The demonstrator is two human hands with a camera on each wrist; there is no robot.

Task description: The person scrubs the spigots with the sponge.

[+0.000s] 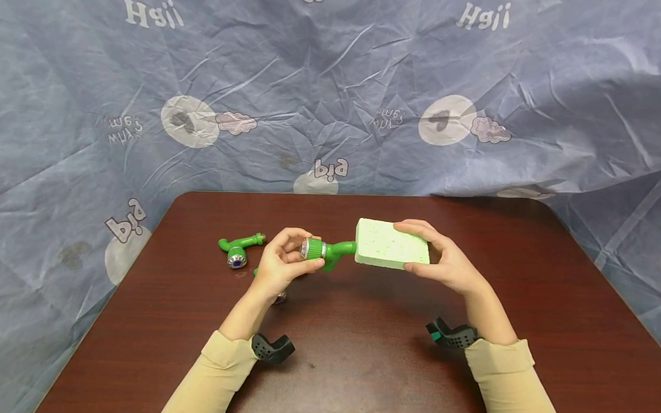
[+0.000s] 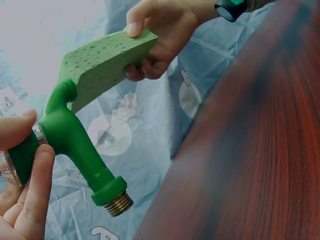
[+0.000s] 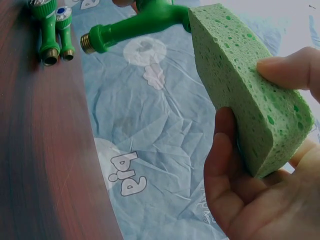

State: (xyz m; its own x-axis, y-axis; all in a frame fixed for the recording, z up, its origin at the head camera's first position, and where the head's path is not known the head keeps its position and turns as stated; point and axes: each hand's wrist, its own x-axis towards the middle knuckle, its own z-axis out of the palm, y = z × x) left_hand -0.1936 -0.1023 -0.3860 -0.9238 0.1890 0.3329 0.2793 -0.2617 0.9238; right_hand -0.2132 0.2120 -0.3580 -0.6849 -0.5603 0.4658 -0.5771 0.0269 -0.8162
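Green tap point(image 2: 75, 137) shows a ribbed, silver-banded handle point(image 1: 314, 248) and brass-threaded end point(image 2: 119, 205).

Three green taps point(image 1: 337, 250) are counted: one in the left hand point(image 1: 278, 262), two near it. One sponge point(image 1: 386, 243) is held in the right hand point(image 1: 450, 266). Two black wrist mounts point(image 1: 272, 350) are seen.

Green tap point(image 2: 70, 135) in left hand point(image 2: 34, 205), green sponge point(image 2: 100, 62)

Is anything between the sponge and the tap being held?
Nothing visible is. The right hand grips one end of the sponge, and its other end meets or nearly meets the spout of the tap in the left hand.
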